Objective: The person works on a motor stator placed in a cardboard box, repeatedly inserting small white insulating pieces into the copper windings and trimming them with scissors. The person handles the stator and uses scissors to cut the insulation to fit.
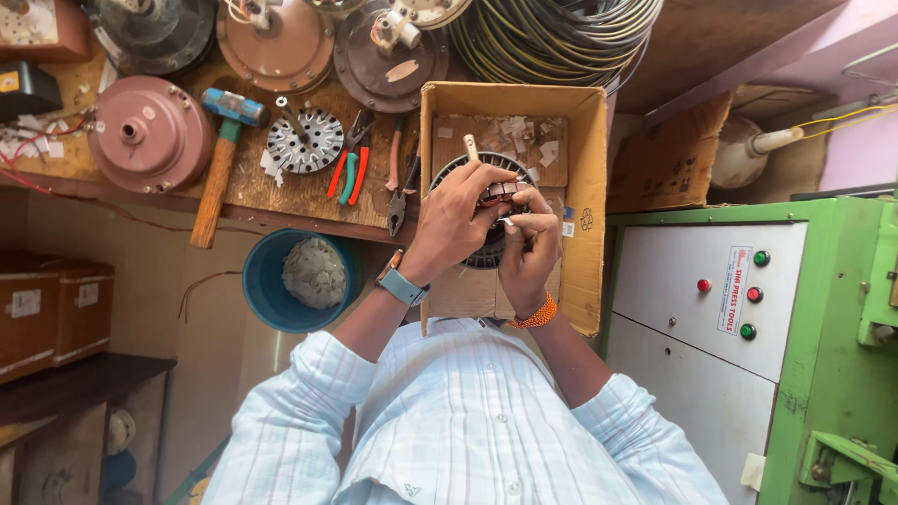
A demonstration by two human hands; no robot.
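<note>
The tall green metal machine cabinet (832, 309) with its white panel of red and green buttons stands at the side, apart from the work; beside it the open brown cardboard box (587, 168) sits on its side on the worn wooden bench (281, 192), and inside it, on a small wooden board strewn with scraps of white paper, rests the round dark laminated-steel fan stator (486, 245) with copper windings, held up between both hands; the blue plastic bucket (267, 281) below the bench edge holds a heap of pale shredded waste; along the bench lie several reddish-brown metal motor covers (150, 131), a coil of dark wire, a wooden-handled hammer (217, 173) with a blue head, a silvery slotted rotor disc (305, 140), and pliers with orange and green grips (348, 168); the left hand (456, 220), with a blue-grey watch at the wrist, is curled over the top of the stator, fingers pressing on the copper coil, a slim wooden stick rising just behind it; the right hand (530, 245), with an orange bead band at the wrist, pinches something small and pale at the winding, too small to tell what; the stator looks heavy and stiff in its steel core, which is likely the safe place to grip, at the outer rim; the fine enamelled copper wire seems easily nicked or kinked, so fingers are best kept light there.
</note>
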